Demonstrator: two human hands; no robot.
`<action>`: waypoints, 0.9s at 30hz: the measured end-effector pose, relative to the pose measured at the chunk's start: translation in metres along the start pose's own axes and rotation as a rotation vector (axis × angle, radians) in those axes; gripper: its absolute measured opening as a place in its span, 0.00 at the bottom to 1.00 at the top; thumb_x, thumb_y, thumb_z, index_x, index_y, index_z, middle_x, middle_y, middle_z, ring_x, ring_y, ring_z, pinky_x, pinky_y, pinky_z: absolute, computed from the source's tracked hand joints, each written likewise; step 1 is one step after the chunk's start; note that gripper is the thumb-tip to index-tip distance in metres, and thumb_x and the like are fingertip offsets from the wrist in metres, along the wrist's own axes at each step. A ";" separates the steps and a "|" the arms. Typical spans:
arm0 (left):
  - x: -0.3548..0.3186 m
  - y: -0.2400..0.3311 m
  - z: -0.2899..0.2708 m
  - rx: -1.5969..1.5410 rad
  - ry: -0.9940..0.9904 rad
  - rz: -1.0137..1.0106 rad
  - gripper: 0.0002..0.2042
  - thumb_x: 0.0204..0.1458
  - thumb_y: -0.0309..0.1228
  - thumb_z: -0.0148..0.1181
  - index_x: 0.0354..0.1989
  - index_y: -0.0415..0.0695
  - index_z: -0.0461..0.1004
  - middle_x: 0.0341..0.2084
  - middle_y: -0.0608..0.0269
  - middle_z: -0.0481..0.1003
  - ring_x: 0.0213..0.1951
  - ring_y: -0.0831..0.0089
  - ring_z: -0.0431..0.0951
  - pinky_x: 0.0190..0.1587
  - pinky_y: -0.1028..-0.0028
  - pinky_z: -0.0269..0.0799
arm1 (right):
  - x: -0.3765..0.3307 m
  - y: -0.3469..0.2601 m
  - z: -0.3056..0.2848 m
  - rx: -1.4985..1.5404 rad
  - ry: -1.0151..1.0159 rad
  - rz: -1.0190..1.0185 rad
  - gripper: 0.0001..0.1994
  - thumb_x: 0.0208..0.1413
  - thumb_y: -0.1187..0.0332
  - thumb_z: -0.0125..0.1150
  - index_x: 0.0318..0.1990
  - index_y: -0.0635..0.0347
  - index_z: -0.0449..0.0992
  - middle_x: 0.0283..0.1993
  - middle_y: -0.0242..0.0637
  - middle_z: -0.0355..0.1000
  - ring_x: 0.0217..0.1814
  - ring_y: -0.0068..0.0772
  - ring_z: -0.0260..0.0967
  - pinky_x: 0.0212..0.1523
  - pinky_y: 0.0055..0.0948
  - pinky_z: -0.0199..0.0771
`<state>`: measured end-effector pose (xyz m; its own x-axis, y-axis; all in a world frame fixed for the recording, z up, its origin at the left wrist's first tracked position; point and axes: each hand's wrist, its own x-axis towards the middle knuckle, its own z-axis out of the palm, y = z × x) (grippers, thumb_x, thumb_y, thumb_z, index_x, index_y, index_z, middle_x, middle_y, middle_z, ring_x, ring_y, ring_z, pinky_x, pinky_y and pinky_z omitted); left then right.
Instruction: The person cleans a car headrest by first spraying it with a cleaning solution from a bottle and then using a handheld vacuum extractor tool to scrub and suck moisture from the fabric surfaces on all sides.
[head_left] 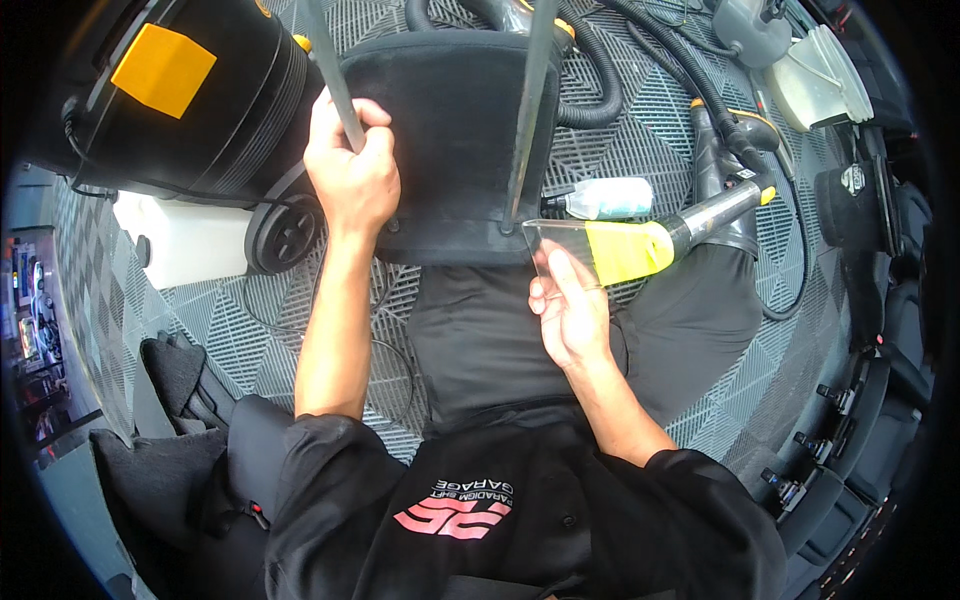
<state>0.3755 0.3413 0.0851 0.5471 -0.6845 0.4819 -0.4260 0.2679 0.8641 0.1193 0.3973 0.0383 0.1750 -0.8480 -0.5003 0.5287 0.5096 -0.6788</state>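
Observation:
A dark fabric headrest (455,140) rests on my lap with its two metal posts pointing up toward the camera. My left hand (350,170) is closed around the left post (335,80). The right post (530,100) stands free. My right hand (565,305) holds the clear plastic nozzle (570,245) of a vacuum tool against the lower right corner of the headrest. The nozzle has a yellow collar (628,250) and a grey handle joined to a black ribbed hose (700,90).
A black drum-shaped vacuum machine (190,100) with a yellow label sits at upper left, a white canister (185,240) below it. A small spray bottle (605,197) lies on the grey grid floor tiles (250,350). Car seat parts are at right, dark cloth at lower left.

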 end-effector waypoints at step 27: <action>-0.006 0.015 0.031 -0.092 0.025 -0.002 0.08 0.46 0.12 0.55 0.29 0.40 0.73 0.40 0.62 0.69 0.34 0.80 0.70 0.36 0.79 0.63 | 0.005 -0.018 -0.006 0.308 0.123 0.148 0.21 0.63 0.68 0.65 0.62 0.60 0.71 0.60 0.45 0.75 0.37 0.29 0.75 0.39 0.31 0.78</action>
<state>0.3439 0.3287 0.0906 0.5660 -0.6682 0.4829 -0.3578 0.3285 0.8741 0.1055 0.3842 0.0447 0.1772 -0.7348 -0.6548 0.7336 0.5421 -0.4098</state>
